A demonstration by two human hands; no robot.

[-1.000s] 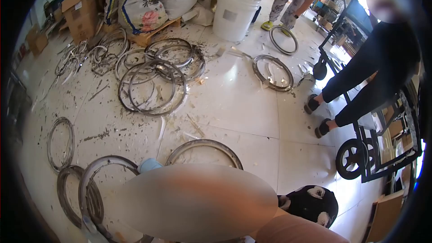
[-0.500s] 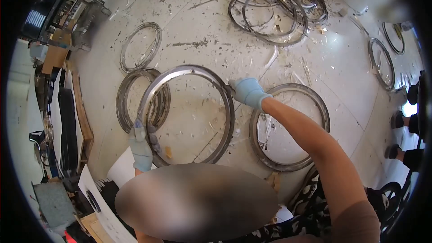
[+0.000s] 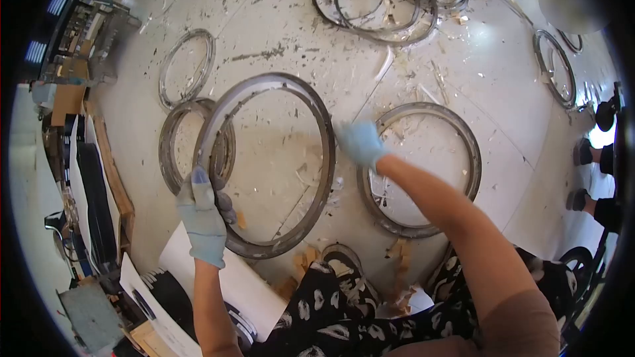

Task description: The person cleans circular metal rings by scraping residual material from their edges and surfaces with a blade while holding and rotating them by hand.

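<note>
My left hand [image 3: 204, 215], in a pale glove, is wrapped round the left side of a large grey metal ring [image 3: 329, 152]. The ring is held above the floor and overlaps several stacked rings [image 3: 170, 125] behind it. Just right of the held ring is my gloved right hand [image 3: 360, 142], apparently a little apart from its edge. Motion blurs its fingers, so their pose is unclear. Another metal ring [image 3: 477, 158] lies on the floor under and beyond my right forearm.
Farther off lie a thinner ring [image 3: 210, 59] and a heap of rings [image 3: 430, 16]. Scraps and dark debris [image 3: 261, 53] litter the floor [image 3: 278, 152]. White sheets [image 3: 228, 284] and a wooden board [image 3: 114, 165] are at left. Another person's shoes [image 3: 582, 152] show at right.
My right hand has come away from the ring's right edge, where it was touching. The ring has tilted and appears narrower, still in my left hand. The head view has shifted slightly.
</note>
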